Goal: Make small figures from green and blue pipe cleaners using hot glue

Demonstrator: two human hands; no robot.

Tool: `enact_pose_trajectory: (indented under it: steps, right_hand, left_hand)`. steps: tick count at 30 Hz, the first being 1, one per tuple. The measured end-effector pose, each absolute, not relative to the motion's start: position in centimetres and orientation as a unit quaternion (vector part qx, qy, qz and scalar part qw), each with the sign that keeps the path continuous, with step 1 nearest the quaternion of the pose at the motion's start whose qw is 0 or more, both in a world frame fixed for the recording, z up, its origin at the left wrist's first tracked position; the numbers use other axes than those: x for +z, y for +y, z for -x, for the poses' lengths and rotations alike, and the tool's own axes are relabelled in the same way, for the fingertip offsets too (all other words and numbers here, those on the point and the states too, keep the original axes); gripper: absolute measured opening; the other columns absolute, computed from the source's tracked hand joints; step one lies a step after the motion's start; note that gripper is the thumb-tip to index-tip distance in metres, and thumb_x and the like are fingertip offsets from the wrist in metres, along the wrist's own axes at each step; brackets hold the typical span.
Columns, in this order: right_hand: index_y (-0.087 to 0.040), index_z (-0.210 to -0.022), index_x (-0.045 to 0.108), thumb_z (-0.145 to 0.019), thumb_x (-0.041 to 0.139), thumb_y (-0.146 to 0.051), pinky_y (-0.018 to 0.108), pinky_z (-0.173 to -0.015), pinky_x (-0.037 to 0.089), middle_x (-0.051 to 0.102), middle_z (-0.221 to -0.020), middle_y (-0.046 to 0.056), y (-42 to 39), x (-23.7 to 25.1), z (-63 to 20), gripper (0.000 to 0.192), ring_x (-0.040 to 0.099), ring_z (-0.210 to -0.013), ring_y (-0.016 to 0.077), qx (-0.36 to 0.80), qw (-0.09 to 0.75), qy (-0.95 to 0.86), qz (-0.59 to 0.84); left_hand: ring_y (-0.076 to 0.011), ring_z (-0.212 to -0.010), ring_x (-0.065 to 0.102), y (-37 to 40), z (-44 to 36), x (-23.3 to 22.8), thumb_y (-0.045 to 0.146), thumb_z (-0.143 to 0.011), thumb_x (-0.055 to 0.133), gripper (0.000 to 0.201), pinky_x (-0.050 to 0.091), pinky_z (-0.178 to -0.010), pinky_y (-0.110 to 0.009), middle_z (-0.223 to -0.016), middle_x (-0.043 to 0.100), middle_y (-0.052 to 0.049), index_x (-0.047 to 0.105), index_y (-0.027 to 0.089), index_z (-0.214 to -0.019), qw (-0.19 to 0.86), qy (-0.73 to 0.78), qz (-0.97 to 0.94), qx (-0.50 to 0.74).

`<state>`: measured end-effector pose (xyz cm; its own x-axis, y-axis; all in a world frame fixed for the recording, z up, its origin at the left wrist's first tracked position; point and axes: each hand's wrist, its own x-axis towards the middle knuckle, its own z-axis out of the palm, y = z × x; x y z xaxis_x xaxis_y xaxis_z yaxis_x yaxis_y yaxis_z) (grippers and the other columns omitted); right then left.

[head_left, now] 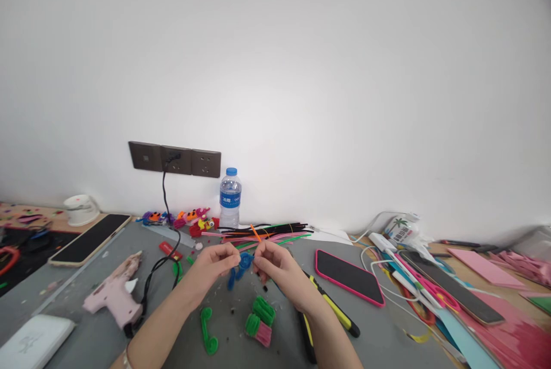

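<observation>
My left hand (214, 266) and my right hand (275, 266) meet above the grey table (379, 331), both pinching a blue pipe-cleaner shape (241, 267) held between them. An orange pipe cleaner (255, 233) sticks up from near my right fingers. Just below the hands lie a green pipe-cleaner hook (208, 330) and coiled green pieces with a pink end (260, 321). A pile of black, pink and green pipe cleaners (267, 232) lies behind the hands.
A pink glue gun (115, 295) with a black cord lies at the left. Yellow-black pliers (331, 307) and a pink-cased phone (348, 276) sit at the right. A water bottle (230, 198) stands by the wall. Cables, scissors and pink sheets crowd the far right.
</observation>
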<state>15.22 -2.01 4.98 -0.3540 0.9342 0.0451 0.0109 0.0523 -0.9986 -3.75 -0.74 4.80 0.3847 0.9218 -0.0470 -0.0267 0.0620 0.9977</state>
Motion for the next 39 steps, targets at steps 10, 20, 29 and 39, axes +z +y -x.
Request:
enact_pose_trajectory:
  steps: [10,20,29,39]
  right_hand:
    - [-0.02,-0.072,0.051,-0.078,0.064,-0.048,0.022,-0.049,0.036,0.049,-0.06,-0.005,-1.2,4.2,-15.4,0.032,0.042,-0.051,0.0092,0.508,0.462,-0.57,0.451]
    - [-0.021,-0.072,0.047,-0.075,0.066,-0.05,0.021,-0.043,0.037,0.048,-0.058,-0.006,-0.8,2.8,-13.6,0.035,0.043,-0.044,0.0083,0.534,0.491,-0.534,0.435]
    - [-0.021,-0.071,0.045,-0.08,0.063,-0.047,0.023,-0.046,0.038,0.048,-0.059,-0.006,-1.2,2.9,-13.0,0.033,0.045,-0.046,0.0096,0.517,0.487,-0.556,0.432]
    - [-0.02,-0.071,0.047,-0.084,0.057,-0.039,0.023,-0.051,0.035,0.047,-0.058,-0.005,-1.2,3.2,-13.1,0.025,0.044,-0.052,0.01,0.493,0.454,-0.597,0.441]
  left_hand:
    - [-0.0111,-0.051,0.029,0.4,4.4,3.5,0.058,-0.063,0.074,0.041,0.022,-0.051,-0.025,-0.054,0.043,0.005,0.072,0.018,-0.071,0.544,0.494,-0.496,0.463]
    - [-0.0119,-0.05,0.038,-0.3,2.7,3.1,0.054,-0.059,0.078,0.039,0.024,-0.049,-0.025,-0.054,0.056,0.002,0.072,0.018,-0.069,0.571,0.475,-0.505,0.44]
    - [-0.0086,-0.05,0.027,-0.4,2.0,1.9,0.05,-0.063,0.079,0.037,0.026,-0.048,-0.024,-0.054,0.036,0.007,0.065,0.016,-0.062,0.619,0.432,-0.42,0.505]
    - [-0.0081,-0.051,0.026,-0.6,1.6,1.4,0.045,-0.054,0.087,0.039,0.028,-0.046,-0.021,-0.051,0.034,0.009,0.061,0.016,-0.057,0.65,0.414,-0.331,0.544]
